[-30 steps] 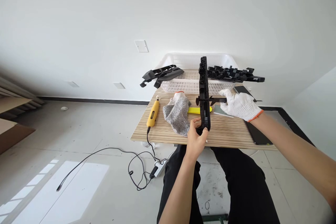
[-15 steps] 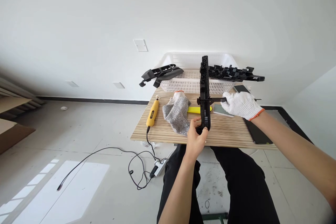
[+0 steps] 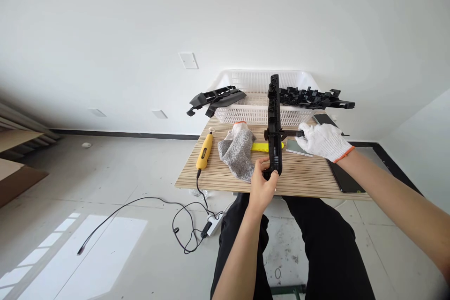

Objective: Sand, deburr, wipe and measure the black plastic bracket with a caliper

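Observation:
A long black plastic part (image 3: 273, 117) stands roughly lengthwise over the table, its far end above the basket's front. My bare left hand (image 3: 262, 186) grips its near end between thumb and fingers. My right hand (image 3: 321, 141), in a white glove with an orange cuff, is closed around a thin dark tool (image 3: 291, 134). The tool's left end meets the side of the black part, while a thin tip sticks out on the right of the glove. Whether the tool goes into the part cannot be made out.
Behind is a white basket (image 3: 242, 115) with black parts (image 3: 218, 99) at left and more black parts (image 3: 312, 97) at right. On the table (image 3: 188, 179) lie a yellow corded tool (image 3: 204, 151), grey cloth (image 3: 237, 154), yellow strip (image 3: 259, 147), phone (image 3: 297, 147) and black tablet (image 3: 342, 178).

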The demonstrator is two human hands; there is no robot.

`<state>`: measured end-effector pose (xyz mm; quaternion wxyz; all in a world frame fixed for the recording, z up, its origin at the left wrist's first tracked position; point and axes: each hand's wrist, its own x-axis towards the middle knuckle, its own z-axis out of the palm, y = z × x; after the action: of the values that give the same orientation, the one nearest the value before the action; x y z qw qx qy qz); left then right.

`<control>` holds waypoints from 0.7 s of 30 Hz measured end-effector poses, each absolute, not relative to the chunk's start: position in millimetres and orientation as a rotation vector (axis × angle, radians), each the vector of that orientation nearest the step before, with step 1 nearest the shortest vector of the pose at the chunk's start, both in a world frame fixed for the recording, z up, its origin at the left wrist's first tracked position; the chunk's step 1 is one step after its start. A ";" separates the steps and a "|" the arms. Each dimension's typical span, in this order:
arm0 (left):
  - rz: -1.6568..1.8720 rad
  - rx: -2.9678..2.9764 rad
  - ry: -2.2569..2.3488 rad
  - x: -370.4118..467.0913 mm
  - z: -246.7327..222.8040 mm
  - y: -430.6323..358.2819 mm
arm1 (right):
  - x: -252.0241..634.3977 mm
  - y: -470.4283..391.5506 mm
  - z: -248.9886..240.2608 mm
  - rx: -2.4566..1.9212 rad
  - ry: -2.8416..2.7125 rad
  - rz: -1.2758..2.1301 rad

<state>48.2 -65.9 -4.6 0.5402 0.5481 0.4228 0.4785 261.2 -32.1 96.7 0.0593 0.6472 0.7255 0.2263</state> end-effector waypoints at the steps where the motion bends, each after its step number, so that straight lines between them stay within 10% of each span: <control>1: 1.138 1.301 1.004 48.2 -4.9 -65.8 | 260.3 -32.5 97.5 1.967 2.189 0.673; 21: 1.122 1.294 1.024 46.8 -2.8 -67.0 | 261.6 -33.2 83.8 2.085 2.266 0.827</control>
<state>46.8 -67.0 -2.8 0.5421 0.5449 0.4312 0.4726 261.6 -33.2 83.8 -0.0235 0.6539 0.7104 0.2594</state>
